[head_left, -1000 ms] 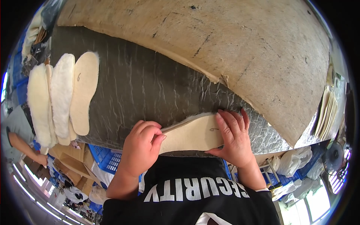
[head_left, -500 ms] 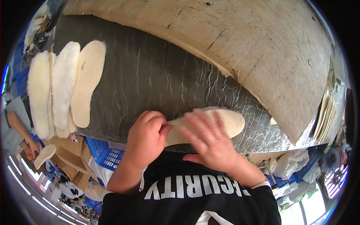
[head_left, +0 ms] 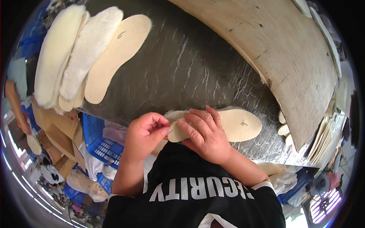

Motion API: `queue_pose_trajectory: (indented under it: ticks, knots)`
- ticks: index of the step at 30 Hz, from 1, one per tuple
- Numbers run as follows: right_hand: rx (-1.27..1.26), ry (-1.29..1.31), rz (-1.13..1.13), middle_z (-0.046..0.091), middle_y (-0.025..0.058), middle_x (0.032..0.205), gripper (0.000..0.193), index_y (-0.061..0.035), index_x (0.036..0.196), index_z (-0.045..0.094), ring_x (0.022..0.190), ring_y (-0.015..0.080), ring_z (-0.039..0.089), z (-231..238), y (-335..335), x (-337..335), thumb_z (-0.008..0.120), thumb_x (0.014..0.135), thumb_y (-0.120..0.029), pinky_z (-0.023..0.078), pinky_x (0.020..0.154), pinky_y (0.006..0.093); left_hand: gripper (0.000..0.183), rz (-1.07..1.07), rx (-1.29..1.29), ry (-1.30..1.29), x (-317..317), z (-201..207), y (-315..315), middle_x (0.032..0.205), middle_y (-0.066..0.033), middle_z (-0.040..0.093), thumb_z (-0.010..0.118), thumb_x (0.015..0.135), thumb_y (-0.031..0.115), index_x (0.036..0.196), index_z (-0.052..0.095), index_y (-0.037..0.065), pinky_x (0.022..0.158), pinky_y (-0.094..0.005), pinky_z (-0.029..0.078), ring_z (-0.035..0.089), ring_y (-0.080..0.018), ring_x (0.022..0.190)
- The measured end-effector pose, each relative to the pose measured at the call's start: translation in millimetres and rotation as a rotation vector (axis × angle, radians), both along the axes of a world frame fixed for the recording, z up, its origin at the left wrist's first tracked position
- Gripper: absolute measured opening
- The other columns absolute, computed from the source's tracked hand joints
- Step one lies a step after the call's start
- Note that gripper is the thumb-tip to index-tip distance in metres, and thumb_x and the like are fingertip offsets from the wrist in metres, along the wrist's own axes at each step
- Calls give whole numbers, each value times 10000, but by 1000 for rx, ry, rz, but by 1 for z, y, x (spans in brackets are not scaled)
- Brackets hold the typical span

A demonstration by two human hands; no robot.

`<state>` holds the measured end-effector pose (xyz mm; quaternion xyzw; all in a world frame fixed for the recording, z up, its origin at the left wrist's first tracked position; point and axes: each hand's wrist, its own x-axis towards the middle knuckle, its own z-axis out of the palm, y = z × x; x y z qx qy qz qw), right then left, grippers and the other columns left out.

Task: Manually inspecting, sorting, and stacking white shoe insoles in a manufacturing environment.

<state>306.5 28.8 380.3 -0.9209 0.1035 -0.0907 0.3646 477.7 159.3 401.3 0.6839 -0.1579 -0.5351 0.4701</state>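
Note:
A cream insole (head_left: 243,125) with a small pen mark lies at the table's near edge, fleecy side down, with fluff showing along its far rim. My left hand (head_left: 148,133) pinches a pale, rounded insole end (head_left: 175,131) between thumb and fingers. Another pale edge shows just behind that end; whether both belong to one insole or to two stacked ones I cannot tell. Bent over the middle, my right hand (head_left: 207,135) grips the insole, fingers on top and thumb toward me. At the far left several fleece insoles (head_left: 91,53) lie in overlapping pairs, one of them bare side up (head_left: 118,57).
A large stiff tan sheet (head_left: 281,49) covers the far right of the dark, wrinkled tabletop (head_left: 171,68). Stacked insoles (head_left: 321,140) sit at the right edge. Below the left edge are a blue crate (head_left: 95,136) and cardboard boxes (head_left: 59,131). A co-worker's arm (head_left: 15,102) shows at far left.
My view has shifted, so the left insoles appear larger and higher. My right hand, blurred over the insole before, now rests on it with fingers bent. The pinched rounded end now shows between my hands.

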Motion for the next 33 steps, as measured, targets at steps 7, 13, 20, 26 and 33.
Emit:
queue_pose_trajectory:
  ticks: [7, 13, 20, 26, 33]
  knots:
    - [112, -172, -82, 514, 140, 1122, 759, -56, 1219, 521, 1024, 365, 515, -10, 2, 6, 782, 506, -66, 440, 906, 523, 153, 103, 135, -196, -3, -17, 6, 819, -73, 658, 591, 875, 31, 1007, 640, -31, 571, -232, 494, 610, -108, 638]
    - [107, -146, -63, 503, 139, 1131, 775, -65, 1232, 511, 1022, 350, 518, -7, 1, 6, 789, 509, -72, 416, 921, 550, 80, -52, 54, -302, -7, -28, 10, 775, -57, 635, 607, 854, 12, 908, 629, -43, 561, -231, 478, 591, -101, 624]
    - [181, -85, -164, 494, 160, 1106, 776, -42, 1245, 481, 996, 344, 513, 1, 2, 8, 775, 527, -43, 402, 925, 521, 39, -83, -131, -259, -7, -25, 7, 781, -67, 608, 549, 857, -39, 835, 581, -40, 644, -250, 478, 577, -117, 697]
    - [173, 4, -150, 496, 151, 1106, 737, -43, 1215, 490, 1030, 356, 505, 7, -3, 10, 770, 534, -35, 383, 974, 528, 46, -89, -148, -140, -7, -22, 1, 790, -62, 609, 536, 857, -48, 847, 580, -37, 687, -248, 465, 553, -98, 741]
    - [191, 14, -143, 495, 155, 1100, 717, -45, 1189, 499, 1041, 373, 505, 6, -4, 9, 770, 526, -33, 388, 975, 533, 56, -102, -187, -107, -6, -20, -2, 784, -53, 609, 521, 863, -37, 845, 573, -33, 674, -250, 466, 543, -92, 726]
